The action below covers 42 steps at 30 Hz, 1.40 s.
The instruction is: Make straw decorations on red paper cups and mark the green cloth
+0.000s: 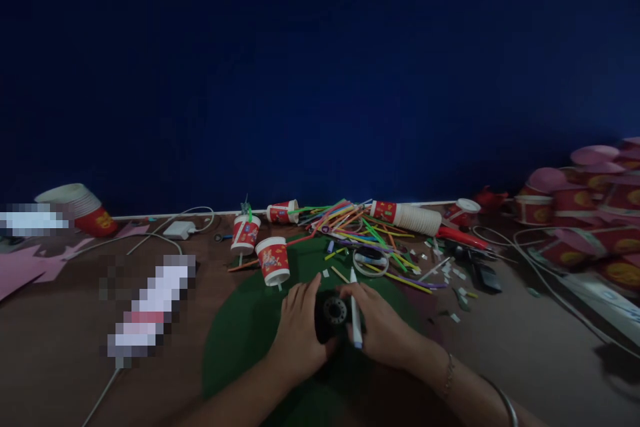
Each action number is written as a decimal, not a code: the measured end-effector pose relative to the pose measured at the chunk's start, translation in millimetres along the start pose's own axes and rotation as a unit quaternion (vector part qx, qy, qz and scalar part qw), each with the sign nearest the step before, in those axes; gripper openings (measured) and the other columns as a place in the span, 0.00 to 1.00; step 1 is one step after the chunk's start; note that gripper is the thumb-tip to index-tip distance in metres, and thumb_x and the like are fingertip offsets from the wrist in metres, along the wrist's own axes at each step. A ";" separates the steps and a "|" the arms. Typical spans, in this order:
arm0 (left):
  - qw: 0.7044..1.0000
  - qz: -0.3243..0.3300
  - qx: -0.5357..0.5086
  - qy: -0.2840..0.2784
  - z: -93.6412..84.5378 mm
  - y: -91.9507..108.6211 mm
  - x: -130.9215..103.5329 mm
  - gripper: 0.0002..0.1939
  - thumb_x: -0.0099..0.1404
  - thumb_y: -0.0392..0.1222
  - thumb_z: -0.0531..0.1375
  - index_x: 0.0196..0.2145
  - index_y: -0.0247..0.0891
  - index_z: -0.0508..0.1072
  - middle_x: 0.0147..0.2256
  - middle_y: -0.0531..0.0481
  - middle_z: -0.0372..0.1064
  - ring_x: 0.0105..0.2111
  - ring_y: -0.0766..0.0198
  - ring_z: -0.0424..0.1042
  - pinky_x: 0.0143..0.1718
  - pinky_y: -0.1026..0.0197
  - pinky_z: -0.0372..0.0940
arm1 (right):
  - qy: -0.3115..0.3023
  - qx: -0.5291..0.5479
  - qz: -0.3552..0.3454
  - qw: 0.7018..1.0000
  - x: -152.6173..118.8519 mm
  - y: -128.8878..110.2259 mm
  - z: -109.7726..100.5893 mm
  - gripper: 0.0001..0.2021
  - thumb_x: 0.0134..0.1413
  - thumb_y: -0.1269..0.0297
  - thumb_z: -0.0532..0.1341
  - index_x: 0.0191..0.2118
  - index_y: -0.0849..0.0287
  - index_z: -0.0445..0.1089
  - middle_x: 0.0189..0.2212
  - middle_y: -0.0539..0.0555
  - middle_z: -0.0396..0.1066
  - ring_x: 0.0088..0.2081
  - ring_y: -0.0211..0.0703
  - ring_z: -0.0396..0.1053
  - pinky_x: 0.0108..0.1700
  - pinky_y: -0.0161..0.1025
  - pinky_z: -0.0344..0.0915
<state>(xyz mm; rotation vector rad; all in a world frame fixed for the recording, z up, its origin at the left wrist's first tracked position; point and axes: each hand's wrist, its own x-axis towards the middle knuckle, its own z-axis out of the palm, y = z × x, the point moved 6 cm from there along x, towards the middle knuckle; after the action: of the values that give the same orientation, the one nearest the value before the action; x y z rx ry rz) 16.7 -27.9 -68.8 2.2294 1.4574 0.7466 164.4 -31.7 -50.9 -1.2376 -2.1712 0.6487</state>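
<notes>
A black round object (335,311) with a grey hub ringed by small holes sits between my hands over a dark green mat (233,340). My left hand (299,323) curves around its left side, thumb at the near edge and fingers on the far side. A white marker pen (355,317) is held in my right hand (379,320), its tip pointing away from me. The fingers of that hand also lie close along the object's right side; whether they touch it is hard to tell. Just beyond my left hand, a red paper cup (273,261) stands tilted with a straw stub below its rim.
Colourful straws (345,220), a tape roll (371,261) and paper scraps lie beyond my hands. Further out are a stack of cups (417,220), another red cup (245,235) and a white charger (179,230). Cables run on both sides; red-and-pink cups (575,207) pile up at right.
</notes>
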 end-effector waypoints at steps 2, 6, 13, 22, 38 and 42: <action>0.999 0.019 -0.031 0.001 0.6 -1.3 -1.5 0.46 0.46 0.36 0.61 0.62 0.38 0.48 0.57 0.39 0.55 0.59 0.44 0.50 0.58 0.41 0.47 | -0.029 -0.001 -0.007 1.000 5.1 -3.7 2.0 0.24 0.38 0.74 0.59 0.46 0.58 0.60 0.42 0.57 0.65 0.45 0.48 0.63 0.48 0.42 0.59; 0.986 0.040 -0.156 0.035 -4.8 -4.8 -1.4 0.44 0.43 0.26 0.51 0.61 0.40 0.50 0.59 0.43 0.52 0.61 0.51 0.48 0.61 0.44 0.46 | -0.035 0.029 0.006 0.999 7.1 0.5 8.3 0.25 0.39 0.75 0.60 0.47 0.58 0.60 0.43 0.57 0.64 0.45 0.46 0.63 0.48 0.41 0.59; 0.947 -0.077 -0.300 0.086 -3.3 -28.4 7.7 0.35 0.42 0.25 0.46 0.51 0.38 0.60 0.50 0.44 0.64 0.53 0.58 0.62 0.58 0.48 0.54 | -0.032 0.089 0.044 0.995 11.3 9.4 5.0 0.21 0.42 0.71 0.61 0.45 0.57 0.59 0.40 0.54 0.65 0.41 0.43 0.64 0.44 0.38 0.61; 0.938 -0.103 -0.323 0.073 2.2 -33.0 8.7 0.34 0.42 0.24 0.46 0.49 0.38 0.62 0.49 0.44 0.64 0.52 0.58 0.63 0.57 0.48 0.56 | -0.083 0.055 -0.004 0.995 15.3 6.0 6.4 0.24 0.39 0.75 0.60 0.46 0.57 0.61 0.43 0.55 0.65 0.46 0.46 0.62 0.49 0.41 0.58; 0.941 -0.110 -0.312 0.066 -0.5 -31.4 9.3 0.34 0.42 0.23 0.47 0.48 0.38 0.65 0.44 0.47 0.69 0.48 0.58 0.67 0.54 0.48 0.58 | -0.085 0.024 -0.024 0.996 5.2 7.1 10.0 0.24 0.40 0.73 0.60 0.48 0.56 0.59 0.43 0.56 0.64 0.44 0.48 0.61 0.47 0.44 0.58; 0.946 -0.113 -0.298 0.055 0.3 -31.8 9.6 0.34 0.43 0.23 0.47 0.49 0.38 0.64 0.45 0.46 0.68 0.48 0.58 0.67 0.54 0.47 0.58 | -0.086 0.031 -0.027 0.996 4.6 6.0 8.2 0.25 0.40 0.72 0.60 0.48 0.57 0.59 0.44 0.57 0.64 0.45 0.49 0.61 0.48 0.45 0.58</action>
<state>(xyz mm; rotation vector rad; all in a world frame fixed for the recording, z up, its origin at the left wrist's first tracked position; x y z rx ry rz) -2.9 -6.6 -85.0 1.5598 1.2820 1.0758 160.7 -26.1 -59.8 -1.1244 -2.2963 0.8193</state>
